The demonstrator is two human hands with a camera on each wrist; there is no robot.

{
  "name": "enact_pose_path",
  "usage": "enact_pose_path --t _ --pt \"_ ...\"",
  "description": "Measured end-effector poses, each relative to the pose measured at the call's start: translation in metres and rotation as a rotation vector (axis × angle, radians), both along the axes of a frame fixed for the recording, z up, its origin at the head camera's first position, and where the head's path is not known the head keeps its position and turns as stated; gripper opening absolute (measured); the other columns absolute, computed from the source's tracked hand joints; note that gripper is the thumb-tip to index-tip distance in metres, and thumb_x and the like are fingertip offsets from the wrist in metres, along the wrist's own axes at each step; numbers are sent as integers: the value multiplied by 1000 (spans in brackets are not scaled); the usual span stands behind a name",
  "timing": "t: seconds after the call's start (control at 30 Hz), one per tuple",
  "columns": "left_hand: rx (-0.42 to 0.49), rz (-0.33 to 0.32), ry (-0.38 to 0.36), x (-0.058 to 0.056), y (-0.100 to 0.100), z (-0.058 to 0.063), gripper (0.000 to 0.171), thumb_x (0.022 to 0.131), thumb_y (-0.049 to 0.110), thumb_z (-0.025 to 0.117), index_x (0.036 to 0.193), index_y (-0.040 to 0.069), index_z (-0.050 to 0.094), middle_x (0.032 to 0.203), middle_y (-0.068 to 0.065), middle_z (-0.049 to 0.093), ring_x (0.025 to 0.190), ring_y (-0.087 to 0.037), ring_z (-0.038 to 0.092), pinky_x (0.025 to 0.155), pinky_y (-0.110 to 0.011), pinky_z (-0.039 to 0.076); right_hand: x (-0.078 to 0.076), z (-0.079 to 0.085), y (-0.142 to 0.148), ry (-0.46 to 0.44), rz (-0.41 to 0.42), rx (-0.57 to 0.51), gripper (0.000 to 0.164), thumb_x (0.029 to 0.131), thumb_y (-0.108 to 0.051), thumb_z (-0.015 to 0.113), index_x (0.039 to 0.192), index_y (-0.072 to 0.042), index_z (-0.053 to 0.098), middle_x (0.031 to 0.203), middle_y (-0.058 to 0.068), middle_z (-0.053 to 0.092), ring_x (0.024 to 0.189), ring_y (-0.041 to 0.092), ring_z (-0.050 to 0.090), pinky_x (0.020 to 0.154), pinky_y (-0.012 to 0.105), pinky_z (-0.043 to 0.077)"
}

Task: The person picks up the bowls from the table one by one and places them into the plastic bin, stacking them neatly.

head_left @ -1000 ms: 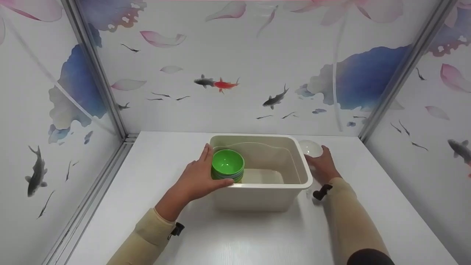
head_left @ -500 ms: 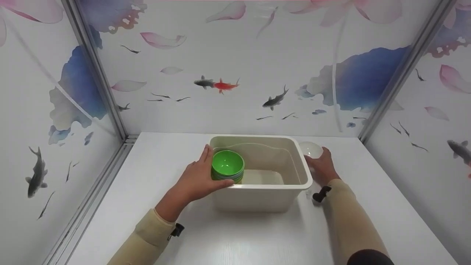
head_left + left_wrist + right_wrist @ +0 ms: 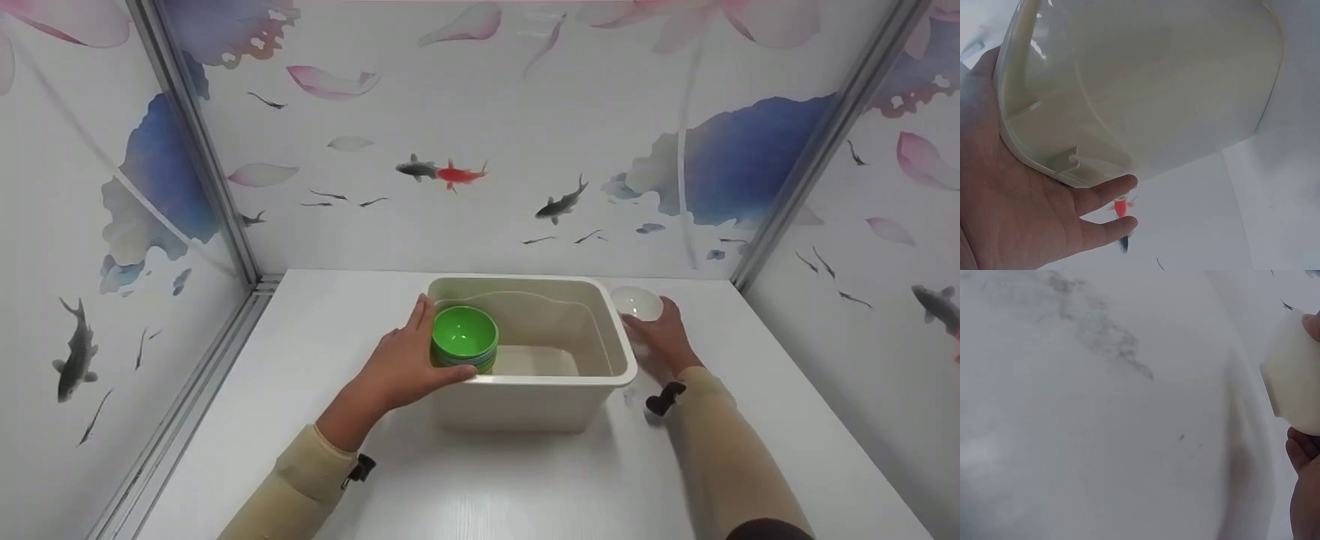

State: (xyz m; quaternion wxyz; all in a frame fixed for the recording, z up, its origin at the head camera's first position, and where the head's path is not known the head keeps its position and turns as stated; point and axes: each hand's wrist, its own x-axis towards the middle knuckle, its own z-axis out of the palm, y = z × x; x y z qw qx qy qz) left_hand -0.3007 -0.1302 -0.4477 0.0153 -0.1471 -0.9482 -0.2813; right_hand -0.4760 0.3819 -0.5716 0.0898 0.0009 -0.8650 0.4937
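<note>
A cream plastic bin (image 3: 517, 405) stands on the white table. My left hand (image 3: 397, 364) spreads along its near left corner, fingers nearly straight against the side and thumb lying over the front rim. In the left wrist view, the palm rests along the rim of the bin (image 3: 1174, 90). Inside, beside that hand, is a stack of bowls with a green bowl (image 3: 465, 331) on top. Right of the bin, my right hand (image 3: 666, 334) grips a white bowl (image 3: 636, 301) between thumb and fingers. The bowl (image 3: 1296, 377) shows tilted on its side in the right wrist view, partly cut off.
Printed panels with fish and petals (image 3: 480, 135) enclose the table at the back and both sides, joined by metal posts (image 3: 199, 142). A small clear item (image 3: 628, 394) shows beside the bin's front right corner. White tabletop (image 3: 480, 480) extends in front.
My right hand and forearm have shifted slightly to the right with the white bowl. The left hand, bin and stacked bowls stay in place.
</note>
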Motion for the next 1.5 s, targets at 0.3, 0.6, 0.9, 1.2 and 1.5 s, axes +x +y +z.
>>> enact_pose_path --t 0.3,0.6,0.9,1.2,1.5 --pt "1 1 4 0 1 3 143 80 91 71 178 4 11 185 -14 9 151 -51 47 123 -65 38 9 15 3 -85 44 77 113 99 -56 80 171 6 18 165 32 38 151 49 44 126 61 35" --pt "2 2 7 0 -1 5 143 81 91 71 178 5 11 186 -14 8 151 -52 46 122 -66 39 26 37 8 -45 108 119 104 102 -45 79 170 6 20 164 32 39 151 48 44 126 63 34" --pt "6 8 -6 1 -1 4 141 82 88 72 178 6 10 186 -13 9 149 -51 48 121 -65 41 50 65 9 5 162 125 96 105 -36 79 169 5 22 165 31 38 152 47 42 124 64 34" --pt "4 20 -8 1 0 1 141 82 89 73 178 7 10 186 -12 9 149 -51 49 120 -65 42 67 84 6 26 212 115 95 105 -33 80 172 -1 21 169 28 36 155 47 39 124 71 32" --pt "0 23 -16 2 1 2 142 81 89 73 178 7 10 186 -12 9 150 -50 47 121 -65 41 81 99 9 84 224 114 91 106 -27 77 171 2 21 168 31 37 156 51 37 124 72 30"
